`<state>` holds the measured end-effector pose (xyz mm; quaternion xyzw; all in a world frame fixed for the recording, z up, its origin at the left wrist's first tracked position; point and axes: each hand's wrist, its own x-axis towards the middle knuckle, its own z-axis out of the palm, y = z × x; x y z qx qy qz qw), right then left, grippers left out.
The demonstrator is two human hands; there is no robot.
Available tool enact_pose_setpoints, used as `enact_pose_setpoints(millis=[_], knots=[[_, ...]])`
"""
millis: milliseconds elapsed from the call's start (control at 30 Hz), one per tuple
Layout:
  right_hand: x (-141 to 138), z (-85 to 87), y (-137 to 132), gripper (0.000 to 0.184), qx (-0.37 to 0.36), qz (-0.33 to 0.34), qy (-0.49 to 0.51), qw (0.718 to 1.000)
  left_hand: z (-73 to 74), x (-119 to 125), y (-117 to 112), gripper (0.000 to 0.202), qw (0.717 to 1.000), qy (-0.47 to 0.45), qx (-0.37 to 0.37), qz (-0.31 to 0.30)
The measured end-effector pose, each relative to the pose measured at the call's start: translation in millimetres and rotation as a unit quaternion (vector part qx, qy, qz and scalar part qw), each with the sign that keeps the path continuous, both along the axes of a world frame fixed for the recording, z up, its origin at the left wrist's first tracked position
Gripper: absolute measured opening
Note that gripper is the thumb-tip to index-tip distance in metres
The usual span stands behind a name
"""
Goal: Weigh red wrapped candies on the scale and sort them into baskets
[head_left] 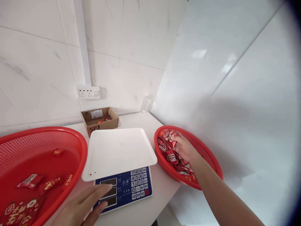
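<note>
My right hand (184,147) reaches into the red plastic basket (207,157) at the right, its fingers closed on shiny red candy packets (171,141) from the heap inside. My left hand (80,205) holds nothing, its fingers spread and resting at the near edge of the blue panel of a digital scale (124,188). The scale's white tray (117,153) carries nothing. A larger red mesh basket (77,141) at the left holds a few loose red packets (30,181), and a bigger printed red packet (21,212) lies near its front.
A small open cardboard box (100,121) with a few red packets inside stands against the back wall. Behind it are a clear plastic bottle (145,104) and a wall socket (88,92). White tiled walls bound the white counter (145,121) at the back and right.
</note>
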<state>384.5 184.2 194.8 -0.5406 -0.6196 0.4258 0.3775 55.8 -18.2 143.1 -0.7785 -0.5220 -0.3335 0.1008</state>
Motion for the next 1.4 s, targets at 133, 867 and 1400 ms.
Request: enact_pose_setpoints(millis=[133, 867, 1400], knots=[[-57.0, 0.7, -25.5, 0.029, -0.073, 0.104, 0.118, 0.985, 18.6, 24.7, 6.0, 0.026, 0.994, -0.064, -0.083, -0.002], [-116.2, -12.3, -32.5, 0.026, 0.046, 0.221, -0.134, 0.965, 0.1, 4.2, -9.1, 0.03, 0.982, -0.069, -0.172, 0.047], [-95.3, -9.2, -37.2, 0.065, 0.085, 0.091, -0.358, 0.925, 14.2, 23.0, 62.4, 0.042, 0.973, 0.046, -0.228, 0.01]])
